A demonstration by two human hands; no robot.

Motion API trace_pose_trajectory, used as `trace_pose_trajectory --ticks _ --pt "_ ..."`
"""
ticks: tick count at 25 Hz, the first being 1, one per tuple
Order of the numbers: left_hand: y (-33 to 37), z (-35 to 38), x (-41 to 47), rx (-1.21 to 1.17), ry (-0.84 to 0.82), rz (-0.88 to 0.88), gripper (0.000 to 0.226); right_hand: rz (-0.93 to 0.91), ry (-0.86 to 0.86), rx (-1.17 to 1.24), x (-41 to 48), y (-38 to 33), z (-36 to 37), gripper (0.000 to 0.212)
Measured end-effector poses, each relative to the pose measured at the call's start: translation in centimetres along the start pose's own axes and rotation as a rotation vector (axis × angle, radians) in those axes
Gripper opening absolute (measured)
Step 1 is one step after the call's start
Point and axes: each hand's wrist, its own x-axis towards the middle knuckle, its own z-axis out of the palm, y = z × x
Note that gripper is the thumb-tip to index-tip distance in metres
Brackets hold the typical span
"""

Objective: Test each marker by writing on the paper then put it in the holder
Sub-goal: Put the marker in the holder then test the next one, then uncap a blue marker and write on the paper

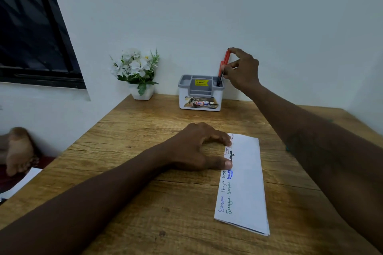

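1. Pinching a red marker (225, 62) with right hand (243, 72) fingers, tip down in the holder's (200, 98) right end.
2. Maybe a dark pen (220, 79) too.
3. Pressing paper (245, 184) before the holder with flat left hand (194, 147) fingers.

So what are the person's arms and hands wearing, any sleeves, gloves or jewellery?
Nothing that shows. Both forearms are bare to the frame edge, with no sleeves in view. The left hand and right hand have no gloves, rings, watch or bracelet visible. The right forearm carries a small teal mark, perhaps marker ink.
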Motion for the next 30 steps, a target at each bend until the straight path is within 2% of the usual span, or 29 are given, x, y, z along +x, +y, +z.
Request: trace_pose_trajectory --ticks 7,12,15,18,20,25,30 --pt "0.0 0.0 0.2 -0.002 -0.023 -0.009 0.058 0.065 -0.034 -0.109 0.6 0.1 0.5 0.076" --pt "-0.3 0.1 0.1 0.001 0.003 0.013 0.057 0.112 -0.067 -0.151 0.1 -0.2 0.3 0.078" --pt "-0.5 0.2 0.2 0.003 0.015 0.019 0.057 0.090 -0.072 -0.152 -0.2 -0.7 -0.3 0.063" --pt "-0.5 0.1 0.2 0.000 0.008 0.021 0.058 0.054 -0.061 -0.125 -1.4 -0.9 -1.5 0.027" --pt "-0.4 0.1 0.2 -0.003 -0.002 0.014 0.058 0.035 -0.067 -0.103 -2.6 -1.0 -2.6 0.014" --pt "0.0 0.2 0.1 0.005 0.060 0.007 0.052 -0.014 -0.153 -0.074 -6.2 -1.5 -5.8 0.008" --pt "0.5 0.7 0.2 -0.024 0.153 0.030 0.038 -0.023 -0.436 -0.142 -8.7 -0.3 -11.5 0.010"
